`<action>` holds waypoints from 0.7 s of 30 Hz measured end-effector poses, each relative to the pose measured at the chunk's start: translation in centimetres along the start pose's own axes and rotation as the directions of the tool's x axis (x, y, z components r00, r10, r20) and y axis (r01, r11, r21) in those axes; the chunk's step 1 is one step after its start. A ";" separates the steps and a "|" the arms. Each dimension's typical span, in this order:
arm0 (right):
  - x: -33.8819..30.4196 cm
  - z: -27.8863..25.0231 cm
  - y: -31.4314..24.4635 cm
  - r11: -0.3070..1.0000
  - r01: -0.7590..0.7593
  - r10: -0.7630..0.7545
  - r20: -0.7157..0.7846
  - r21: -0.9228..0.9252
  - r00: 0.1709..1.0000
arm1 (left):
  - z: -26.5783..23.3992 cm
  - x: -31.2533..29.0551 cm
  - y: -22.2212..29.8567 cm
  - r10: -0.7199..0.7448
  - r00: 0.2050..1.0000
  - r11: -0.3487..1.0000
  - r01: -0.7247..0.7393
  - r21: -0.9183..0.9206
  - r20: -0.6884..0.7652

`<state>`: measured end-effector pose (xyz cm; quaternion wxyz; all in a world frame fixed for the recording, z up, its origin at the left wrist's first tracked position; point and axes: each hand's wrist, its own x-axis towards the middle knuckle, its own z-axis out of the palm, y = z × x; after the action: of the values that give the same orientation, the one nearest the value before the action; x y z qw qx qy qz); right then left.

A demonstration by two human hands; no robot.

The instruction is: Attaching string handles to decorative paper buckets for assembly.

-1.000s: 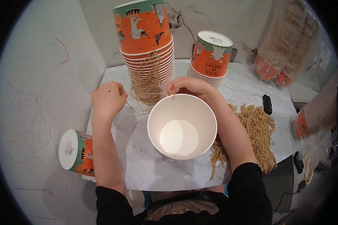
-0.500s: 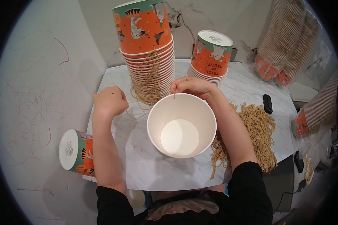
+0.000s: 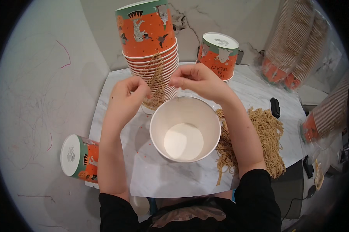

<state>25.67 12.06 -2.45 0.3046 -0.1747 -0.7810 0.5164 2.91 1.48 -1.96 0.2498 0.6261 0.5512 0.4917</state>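
Observation:
A paper bucket stands in front of me with its white inside facing up, nothing lying in it. At its far rim a short bit of tan cord shows against the inner wall. My left hand is closed in a pinch beyond the rim's left side. Above the far rim, apart from it, my right hand has its fingers curled to the thumb. What either hand pinches is too small to make out. Behind them, tan cord loops hang down a tall stack of upside-down orange and green buckets.
A pile of tan cords lies under and beside my right forearm. Further back is a shorter upside-down bucket stack. One bucket lies sideways at the left edge. A small black object and bagged bucket stacks are at right.
My right hand has left the bucket's far rim and risen slightly. My left hand has moved right, toward it. The bucket has shifted a little to the left.

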 end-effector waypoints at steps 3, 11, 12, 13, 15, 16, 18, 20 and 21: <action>-2.1 1.9 -3.7 0.991 0.057 -0.044 0.105 -0.125 0.994 | -0.4 -0.2 2.3 -0.139 0.939 0.885 0.261 -0.385 0.316; -2.6 5.8 -4.3 0.992 -0.007 0.005 -0.018 -0.124 1.000 | 1.4 -1.0 3.0 -0.112 0.985 0.736 0.169 -0.655 0.128; -2.5 5.8 -4.4 0.992 -0.004 0.002 -0.017 -0.123 1.000 | 1.3 -1.0 2.9 -0.101 0.987 0.714 0.159 -0.682 0.124; -2.5 5.7 -4.8 0.996 -0.086 0.087 0.055 -0.012 0.995 | 1.3 -1.0 2.9 -0.101 0.987 0.716 0.157 -0.681 0.121; -2.5 5.3 -5.2 0.980 -0.179 0.167 0.127 0.086 0.978 | 1.8 -0.7 2.8 -0.119 0.992 0.714 0.112 -0.691 0.038; -2.6 4.9 -5.2 0.957 -0.199 0.149 0.231 0.211 0.961 | 1.9 -0.5 2.4 -0.116 0.992 0.712 0.111 -0.693 0.040; -2.7 4.2 -5.5 0.861 -0.253 0.075 0.382 0.440 0.921 | 1.5 -0.3 1.6 -0.046 0.999 0.906 0.031 -0.423 -0.024; -3.1 3.5 -6.1 0.797 -0.257 0.021 0.399 0.547 0.917 | 1.4 -0.2 1.5 -0.043 0.998 0.910 0.025 -0.414 -0.034; -3.2 3.7 -6.3 0.798 -0.257 0.023 0.400 0.545 0.916 | 1.4 -0.1 1.5 -0.044 0.998 0.915 0.022 -0.403 -0.044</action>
<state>25.95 5.06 1.28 0.1495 -0.0290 -0.6109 0.7769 4.80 1.27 -1.28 0.3671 0.5389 0.4550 0.6064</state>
